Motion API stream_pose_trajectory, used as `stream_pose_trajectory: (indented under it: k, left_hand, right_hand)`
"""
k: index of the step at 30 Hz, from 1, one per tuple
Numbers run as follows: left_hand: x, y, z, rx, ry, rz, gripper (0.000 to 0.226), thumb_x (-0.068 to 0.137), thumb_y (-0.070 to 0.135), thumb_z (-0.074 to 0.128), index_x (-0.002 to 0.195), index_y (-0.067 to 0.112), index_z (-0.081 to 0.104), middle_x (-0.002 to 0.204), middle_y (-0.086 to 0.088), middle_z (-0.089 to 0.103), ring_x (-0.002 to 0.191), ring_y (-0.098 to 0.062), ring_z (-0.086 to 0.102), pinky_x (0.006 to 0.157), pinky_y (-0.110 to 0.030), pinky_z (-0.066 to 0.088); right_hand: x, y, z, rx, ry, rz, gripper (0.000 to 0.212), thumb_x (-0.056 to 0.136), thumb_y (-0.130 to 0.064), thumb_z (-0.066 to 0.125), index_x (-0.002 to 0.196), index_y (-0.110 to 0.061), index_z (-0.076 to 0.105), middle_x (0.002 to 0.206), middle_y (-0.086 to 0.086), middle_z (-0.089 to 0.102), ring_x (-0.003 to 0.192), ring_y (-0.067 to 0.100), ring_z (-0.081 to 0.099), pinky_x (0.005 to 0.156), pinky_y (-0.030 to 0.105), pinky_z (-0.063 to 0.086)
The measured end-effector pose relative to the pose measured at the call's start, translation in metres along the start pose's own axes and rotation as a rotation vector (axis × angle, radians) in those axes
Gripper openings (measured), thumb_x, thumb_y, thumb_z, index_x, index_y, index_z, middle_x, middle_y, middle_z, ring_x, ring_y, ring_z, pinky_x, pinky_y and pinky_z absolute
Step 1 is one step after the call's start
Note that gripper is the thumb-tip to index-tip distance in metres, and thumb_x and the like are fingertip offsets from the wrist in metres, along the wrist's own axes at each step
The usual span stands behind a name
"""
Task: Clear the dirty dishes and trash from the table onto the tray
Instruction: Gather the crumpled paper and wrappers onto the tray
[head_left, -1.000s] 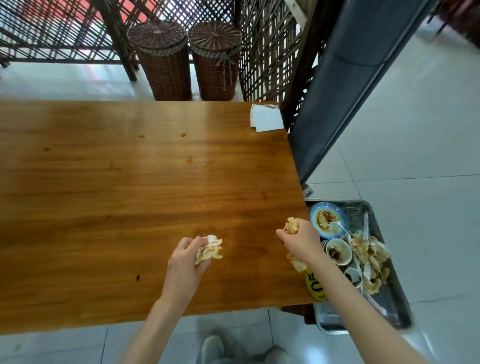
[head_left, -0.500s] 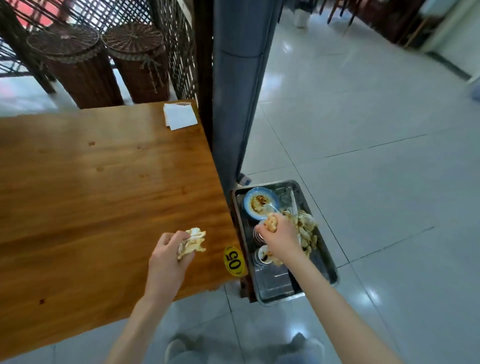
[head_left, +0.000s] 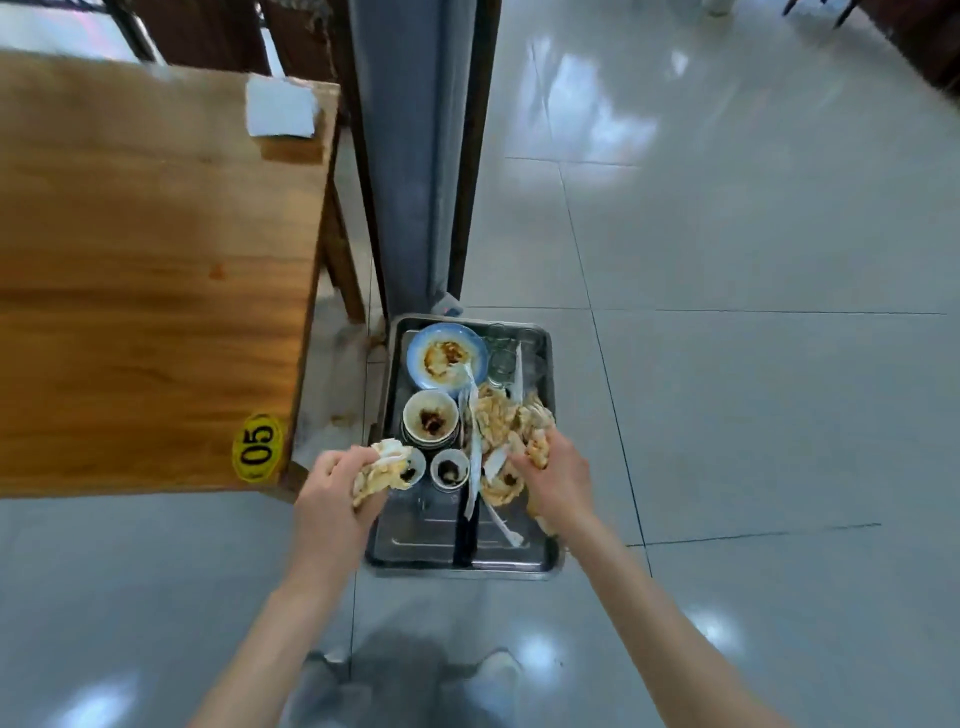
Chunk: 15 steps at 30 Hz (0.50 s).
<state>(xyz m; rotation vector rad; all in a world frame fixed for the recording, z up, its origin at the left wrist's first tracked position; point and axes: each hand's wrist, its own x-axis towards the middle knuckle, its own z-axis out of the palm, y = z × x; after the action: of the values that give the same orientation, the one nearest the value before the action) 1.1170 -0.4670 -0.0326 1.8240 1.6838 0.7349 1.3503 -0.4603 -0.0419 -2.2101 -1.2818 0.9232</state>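
The left hand (head_left: 332, 496) has its grip clenched on a crumpled, yellow-stained napkin wad (head_left: 387, 470) over the metal tray's (head_left: 467, 564) near-left edge. The right hand (head_left: 558, 480) grips another greasy wad (head_left: 537, 447) above the tray's right edge, beside 3 sauce-smeared bowls (head_left: 430, 418).

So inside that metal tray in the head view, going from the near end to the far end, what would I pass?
Bare tray floor → small sauce cup → stacked brown-stained bowls → blue plate.
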Motion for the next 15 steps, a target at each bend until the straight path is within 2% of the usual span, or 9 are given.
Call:
stream_pose_trajectory:
  k: [4, 6, 12, 15]
  left_hand:
    - [-0.001, -0.008, 0.039, 0.042, -0.034, -0.020, 0.029, 0.072, 0.002, 0.075, 0.098, 0.009, 0.065, 0.090, -0.004, 0.055, 0.076, -0.019, 0.053, 0.061, -0.018, 0.034]
    - [0.005, -0.014, 0.060, 0.064, -0.041, -0.011, 0.029, 0.074, 0.004, 0.075, 0.100, 0.009, 0.065, 0.091, -0.004, 0.055, 0.077, -0.018, 0.052, 0.062, -0.021, 0.034]
    - [0.017, -0.042, 0.117, 0.062, -0.070, 0.020, 0.032, 0.074, 0.010, 0.075, 0.102, 0.018, 0.064, 0.090, 0.008, 0.050, 0.072, 0.000, 0.049, 0.061, -0.010, 0.032]
    - [0.016, -0.053, 0.137, 0.058, -0.088, 0.008, 0.033, 0.075, 0.010, 0.074, 0.104, 0.020, 0.063, 0.093, 0.008, 0.050, 0.076, -0.001, 0.050, 0.063, -0.010, 0.033]
  right_hand:
    - [0.032, 0.040, 0.027, 0.024, -0.011, 0.103, 0.009, 0.089, -0.026, 0.060, 0.090, -0.017, 0.056, 0.087, -0.003, 0.061, 0.083, 0.018, 0.058, 0.073, 0.034, 0.050]
    - [0.052, 0.060, 0.046, 0.032, -0.026, 0.141, 0.011, 0.089, -0.026, 0.060, 0.091, -0.016, 0.056, 0.089, 0.000, 0.061, 0.084, 0.020, 0.058, 0.072, 0.033, 0.049]
    - [0.095, 0.126, 0.096, 0.046, -0.006, 0.232, 0.024, 0.085, -0.032, 0.065, 0.100, -0.016, 0.054, 0.093, 0.000, 0.060, 0.088, 0.020, 0.057, 0.072, 0.032, 0.048]
    - [0.114, 0.144, 0.103, 0.053, 0.005, 0.220, 0.032, 0.081, -0.032, 0.070, 0.103, -0.015, 0.053, 0.093, 0.000, 0.058, 0.088, 0.020, 0.055, 0.075, 0.031, 0.046]
